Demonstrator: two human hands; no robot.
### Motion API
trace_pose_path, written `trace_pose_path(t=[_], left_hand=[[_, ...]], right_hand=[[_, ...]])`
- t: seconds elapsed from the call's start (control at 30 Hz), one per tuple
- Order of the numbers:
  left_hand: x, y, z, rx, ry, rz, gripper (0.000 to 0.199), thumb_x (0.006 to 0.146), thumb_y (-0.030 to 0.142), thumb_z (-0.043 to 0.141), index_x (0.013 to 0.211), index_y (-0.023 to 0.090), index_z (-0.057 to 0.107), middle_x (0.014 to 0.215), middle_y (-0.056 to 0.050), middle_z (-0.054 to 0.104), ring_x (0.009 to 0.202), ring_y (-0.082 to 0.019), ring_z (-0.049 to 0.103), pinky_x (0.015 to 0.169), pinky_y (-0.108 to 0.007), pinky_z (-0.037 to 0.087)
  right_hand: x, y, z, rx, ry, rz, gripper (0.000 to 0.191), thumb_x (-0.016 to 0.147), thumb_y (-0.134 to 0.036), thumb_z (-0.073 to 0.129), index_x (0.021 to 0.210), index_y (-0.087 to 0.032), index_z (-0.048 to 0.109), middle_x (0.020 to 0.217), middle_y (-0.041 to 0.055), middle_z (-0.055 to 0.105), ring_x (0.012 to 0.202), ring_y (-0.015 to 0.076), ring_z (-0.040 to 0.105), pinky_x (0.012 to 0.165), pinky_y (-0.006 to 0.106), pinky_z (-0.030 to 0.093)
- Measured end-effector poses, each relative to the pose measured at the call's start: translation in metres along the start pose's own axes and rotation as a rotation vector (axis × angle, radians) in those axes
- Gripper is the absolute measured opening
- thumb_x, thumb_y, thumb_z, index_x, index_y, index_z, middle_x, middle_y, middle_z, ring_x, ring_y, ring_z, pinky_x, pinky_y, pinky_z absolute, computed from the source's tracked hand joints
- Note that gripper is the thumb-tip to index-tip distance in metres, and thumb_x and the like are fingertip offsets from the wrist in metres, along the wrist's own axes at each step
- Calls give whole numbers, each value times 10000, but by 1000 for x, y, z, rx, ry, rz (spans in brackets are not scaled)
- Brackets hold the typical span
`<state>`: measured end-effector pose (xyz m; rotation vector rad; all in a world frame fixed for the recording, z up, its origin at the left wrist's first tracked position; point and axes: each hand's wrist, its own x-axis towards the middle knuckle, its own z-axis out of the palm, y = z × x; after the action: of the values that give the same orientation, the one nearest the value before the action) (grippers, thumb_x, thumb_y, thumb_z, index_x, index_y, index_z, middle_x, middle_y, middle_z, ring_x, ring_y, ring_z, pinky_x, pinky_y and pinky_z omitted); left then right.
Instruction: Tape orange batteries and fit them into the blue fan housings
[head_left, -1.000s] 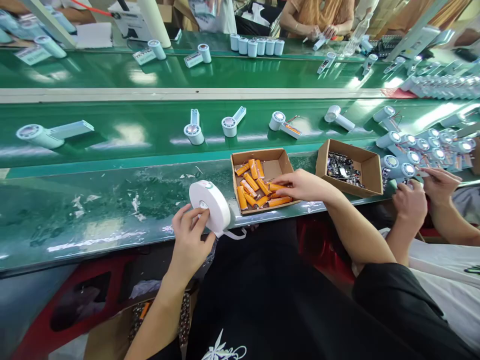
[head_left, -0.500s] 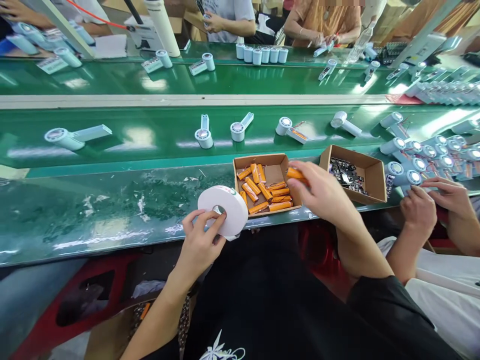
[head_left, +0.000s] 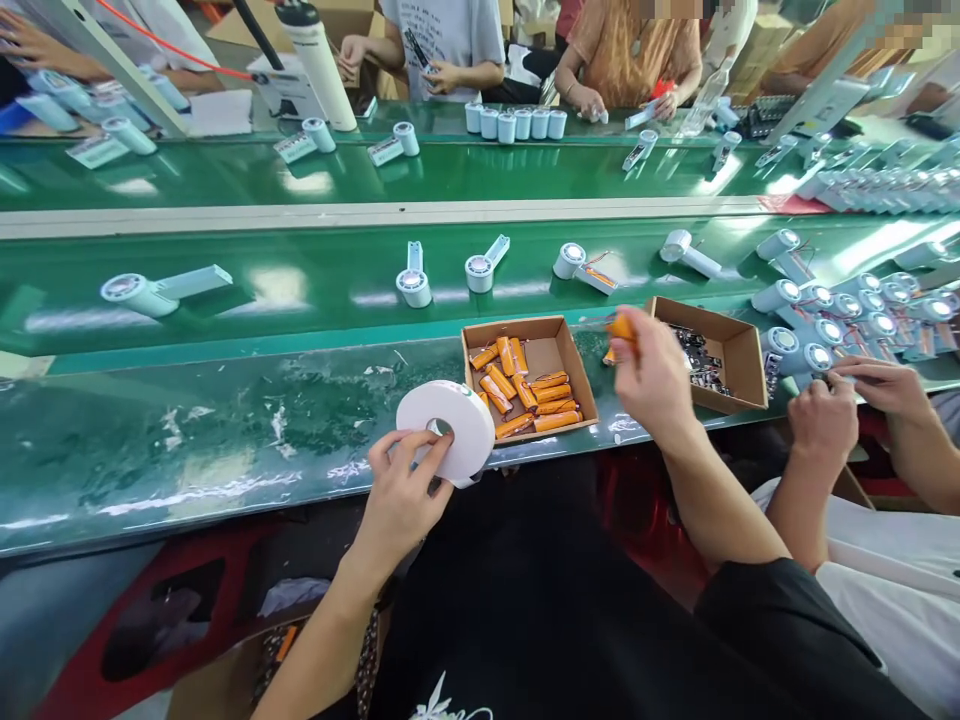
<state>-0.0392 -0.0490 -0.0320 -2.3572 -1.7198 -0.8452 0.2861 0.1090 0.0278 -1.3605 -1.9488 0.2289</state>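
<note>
- Left hand [head_left: 405,492]: grip closed on a flat white tape roll [head_left: 471,420], left of the open brown cardboard box [head_left: 546,350].
- Right hand [head_left: 660,375]: grip closed around an orange cylindrical battery [head_left: 622,327], right of that box.

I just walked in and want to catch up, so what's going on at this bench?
A person's left hand holds a white roll of tape, fingers at its hole. The right hand holds at least one orange battery, between a cardboard box with more batteries in it and a second box of small dark parts. Beyond, pale blue fans lie on a green belt. At the right, a co-worker's hands are close together beside other fans.
</note>
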Motion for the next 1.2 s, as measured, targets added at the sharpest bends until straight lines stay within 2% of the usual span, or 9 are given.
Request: trace_pose_path(t=[0.17, 0.23, 0.4, 0.6, 0.77, 0.97, 1.03, 1.1, 1.2], left_hand=[[6, 6, 2, -14, 7, 51, 449, 827, 52, 711, 1256, 184, 709, 1204, -125, 702, 1233, -345, 485, 1029, -485, 478], [9, 8, -1, -4, 4, 88, 468, 826, 40, 711, 1271, 186, 707, 1223, -119, 707, 1241, -339, 485, 1040, -475, 478], [10, 9, -9, 34, -15, 129, 514, 832, 34, 713, 1323, 185, 696, 1209, -119, 715, 1231, -319, 509, 1059, -465, 466], [9, 9, -13, 71, -18, 152, 488, 855, 56, 731, 1322, 196, 709, 1220, -94, 737, 1222, -311, 513, 1058, -446, 458], [13, 5, -16, 191, -41, 252, 488, 888, 44, 707, 1356, 185, 692, 1309, -42, 742, 1234, -299, 526, 1092, -454, 457], [29, -4, -35, 289, -64, 389, 509, 914, 63, 688, 1394, 231, 677, 1357, -25, 714, 1210, -293, 491, 1182, -544, 472], [34, -4, -39, 310, -55, 407, 534, 919, 82, 688, 1415, 278, 661, 1368, -20, 701, 1220, -284, 481, 1193, -561, 476], [37, -1, -38, 324, -40, 386, 561, 913, 106, 698, 1434, 308, 643, 1352, -29, 699, 1218, -282, 481, 1189, -573, 479], [35, 14, -27, 304, 34, 309, 544, 898, 193, 748, 1425, 284, 650, 1198, -69, 729, 1145, -294, 498, 1217, -643, 400]], right_hand=[[-16, -18, 18, 742, -366, 242, 525, 999, -628, 562, 1341, -232, 607, 1134, 110, 764, 1068, 244, 720, 989, 416, 557], [-26, -32, 21, 837, -467, 251, 509, 1017, -633, 538, 1319, -234, 630, 1154, 101, 762, 1084, 233, 710, 1013, 401, 545], [-43, -53, 23, 631, -603, 152, 489, 1078, -551, 462, 1398, -204, 589, 1185, 91, 757, 1001, 209, 703, 908, 340, 545], [-49, -62, 32, 568, -551, 83, 442, 1085, -490, 461, 1383, -202, 615, 1140, 86, 767, 1011, 220, 717, 883, 323, 544], [-46, -66, 35, 554, -617, 92, 353, 1049, -463, 552, 1240, -214, 713, 1071, 49, 783, 949, 210, 719, 848, 294, 539], [-27, -61, 16, 497, -764, 49, 194, 965, -377, 686, 1014, -217, 784, 853, 3, 763, 783, 185, 680, 759, 280, 528], [-24, -58, 17, 520, -762, 53, 191, 952, -384, 697, 954, -217, 790, 820, 3, 756, 775, 189, 681, 775, 297, 546], [-26, -58, 27, 677, -670, 156, 233, 926, -439, 724, 973, -220, 789, 875, 10, 778, 837, 214, 716, 819, 328, 582], [-40, -69, 56, 1004, -300, 416, 387, 889, -524, 749, 1135, -225, 749, 1097, 53, 796, 1025, 263, 752, 912, 392, 621]])
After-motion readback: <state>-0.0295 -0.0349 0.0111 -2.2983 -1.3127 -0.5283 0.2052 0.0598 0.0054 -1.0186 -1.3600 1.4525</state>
